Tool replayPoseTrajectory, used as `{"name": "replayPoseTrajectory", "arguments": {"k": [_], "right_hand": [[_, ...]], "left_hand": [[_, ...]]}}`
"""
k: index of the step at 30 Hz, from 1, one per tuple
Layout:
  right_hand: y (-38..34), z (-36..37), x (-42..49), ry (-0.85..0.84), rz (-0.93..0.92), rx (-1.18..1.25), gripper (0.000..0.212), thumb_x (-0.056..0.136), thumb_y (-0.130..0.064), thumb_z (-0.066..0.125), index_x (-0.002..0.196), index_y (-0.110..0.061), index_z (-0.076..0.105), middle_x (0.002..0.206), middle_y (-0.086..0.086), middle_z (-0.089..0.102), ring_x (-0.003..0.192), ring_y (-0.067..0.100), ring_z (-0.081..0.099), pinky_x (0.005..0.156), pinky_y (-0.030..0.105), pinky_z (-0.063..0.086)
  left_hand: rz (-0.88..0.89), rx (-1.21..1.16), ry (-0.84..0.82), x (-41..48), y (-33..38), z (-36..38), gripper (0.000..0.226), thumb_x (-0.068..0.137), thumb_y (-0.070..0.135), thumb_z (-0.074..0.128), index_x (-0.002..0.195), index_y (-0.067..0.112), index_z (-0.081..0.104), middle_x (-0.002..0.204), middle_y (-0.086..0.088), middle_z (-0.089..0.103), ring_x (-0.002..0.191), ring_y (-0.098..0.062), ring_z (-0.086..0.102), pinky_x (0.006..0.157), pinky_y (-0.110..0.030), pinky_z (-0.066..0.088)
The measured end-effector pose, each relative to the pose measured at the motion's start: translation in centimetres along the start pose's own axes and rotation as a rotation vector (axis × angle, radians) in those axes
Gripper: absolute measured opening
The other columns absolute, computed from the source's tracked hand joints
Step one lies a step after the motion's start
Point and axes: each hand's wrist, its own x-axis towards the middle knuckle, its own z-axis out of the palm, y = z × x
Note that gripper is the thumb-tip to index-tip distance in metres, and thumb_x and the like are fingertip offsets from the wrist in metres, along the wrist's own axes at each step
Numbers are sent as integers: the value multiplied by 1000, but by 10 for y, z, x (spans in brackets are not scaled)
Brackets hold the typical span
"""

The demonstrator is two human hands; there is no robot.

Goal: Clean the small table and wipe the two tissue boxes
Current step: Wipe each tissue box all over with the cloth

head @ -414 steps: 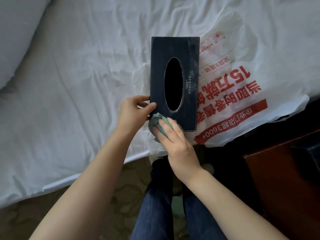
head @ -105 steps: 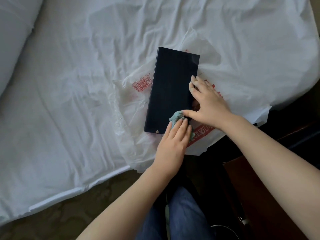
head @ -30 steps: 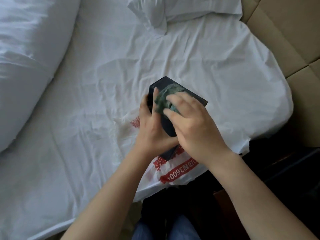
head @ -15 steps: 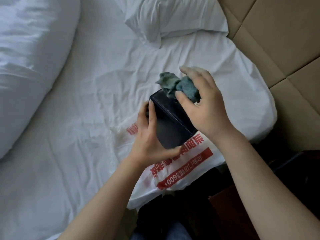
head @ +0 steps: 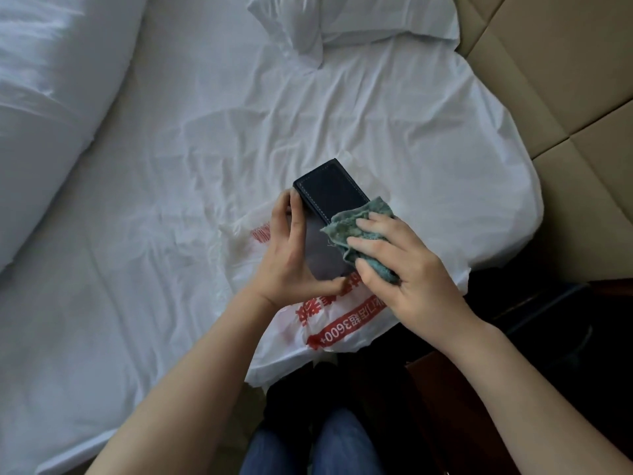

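Observation:
A dark navy tissue box (head: 329, 197) with pale stitching is tipped up on end above a white plastic bag (head: 346, 323) with red print, which lies on the bed. My left hand (head: 291, 258) grips the box from its left side and bottom, thumb under the lower edge. My right hand (head: 407, 269) holds a crumpled teal cloth (head: 363, 228) and presses it against the box's right side. The box's lower right part is hidden behind the cloth and fingers.
A white sheet (head: 171, 200) covers the bed, with a duvet (head: 44, 114) at the left and a pillow (head: 352, 18) at the top. A tan padded headboard (head: 565, 97) stands at the right. A dark wooden table (head: 455, 406) sits at the lower right.
My right hand has brought the cloth down from the box's top end to its right side. The box stays tipped up in my left hand. The view has shifted slightly.

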Motion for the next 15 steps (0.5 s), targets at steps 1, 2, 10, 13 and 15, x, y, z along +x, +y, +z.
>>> {"name": "replayPoseTrajectory", "arguments": {"k": [1, 2, 10, 13, 15], "right_hand": [[1, 0, 0, 6, -5, -7, 31, 90, -23, 52, 113, -8, 66, 126, 6, 56, 127, 23, 45, 108, 40, 36], [1, 0, 6, 11, -10, -12, 30, 90, -22, 53, 114, -9, 66, 127, 7, 56, 126, 23, 46, 108, 39, 36], [-21, 17, 103, -97, -102, -117, 28, 89, -14, 56, 115, -9, 66, 116, 9, 61, 110, 23, 52, 100, 31, 36], [-16, 17, 66, -55, -100, -133, 29, 90, -16, 54, 115, -9, 66, 121, 9, 60, 117, 25, 51, 104, 37, 37], [-10, 12, 29, -20, -79, -134, 29, 91, -18, 53, 115, -7, 66, 123, 10, 58, 121, 27, 49, 104, 44, 38]], "left_hand": [[-13, -1, 0, -1, 2, 2, 146, 52, 45, 86, 145, 19, -24, 143, -35, 14, 140, -39, 9, 118, -31, 11], [-20, -2, -3, -1, 3, 4, 147, 51, 45, 86, 144, 20, -25, 143, -35, 13, 141, -40, 8, 119, -33, 11], [-35, 58, -34, -4, 0, 3, 137, 53, 52, 81, 142, 7, -12, 144, -42, 7, 140, -42, 1, 119, -34, 6], [-13, 59, -13, -2, -7, -3, 131, 55, 53, 78, 142, -2, -3, 145, -35, 9, 140, -40, 5, 119, -37, 14], [-28, 20, -20, -1, -9, -5, 131, 56, 53, 77, 141, -6, -2, 147, -27, 9, 142, -33, 5, 118, -37, 19]]}}
